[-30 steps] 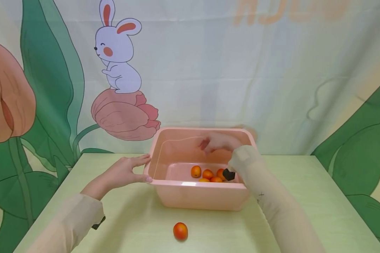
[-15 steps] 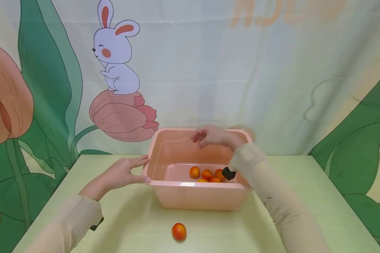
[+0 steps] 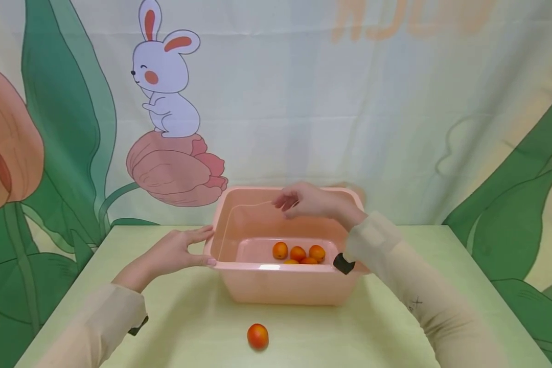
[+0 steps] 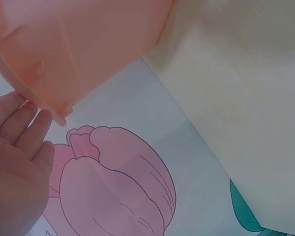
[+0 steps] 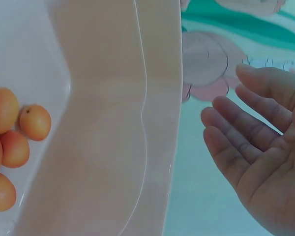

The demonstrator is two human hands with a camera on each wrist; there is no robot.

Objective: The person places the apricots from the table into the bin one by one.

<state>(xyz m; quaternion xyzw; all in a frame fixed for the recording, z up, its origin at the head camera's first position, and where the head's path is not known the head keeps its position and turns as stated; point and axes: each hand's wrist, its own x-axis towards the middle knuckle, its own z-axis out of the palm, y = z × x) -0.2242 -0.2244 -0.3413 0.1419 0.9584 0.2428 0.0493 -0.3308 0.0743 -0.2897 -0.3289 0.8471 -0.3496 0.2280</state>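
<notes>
A pink plastic basin [image 3: 287, 287] stands on the table. My left hand [image 3: 180, 249] rests at its left rim, thumb on the near corner and fingers fairly straight along the side; in the left wrist view, its fingers [image 4: 32, 130] touch the rim from outside. Above the basin's far part is my right hand [image 3: 307, 199], its fingers loosely bent with nothing between them, as the right wrist view confirms. Several small orange-red round fruits [image 3: 280, 250] lie on the basin floor, partly hidden by the near wall. Another red-orange fruit [image 3: 257, 336] sits on the table before the basin.
The pale green table [image 3: 418, 286] ends at a hanging cloth [image 3: 276, 112] just behind the basin. That cloth is printed with a rabbit [image 3: 170, 82], tulips and leaves. Each sleeve carries a small dark device [image 3: 344, 263] near the wrist.
My right hand has risen from inside the basin to about its far rim and shifted slightly left. The left hand stays at the rim. The whole view has drifted a little.
</notes>
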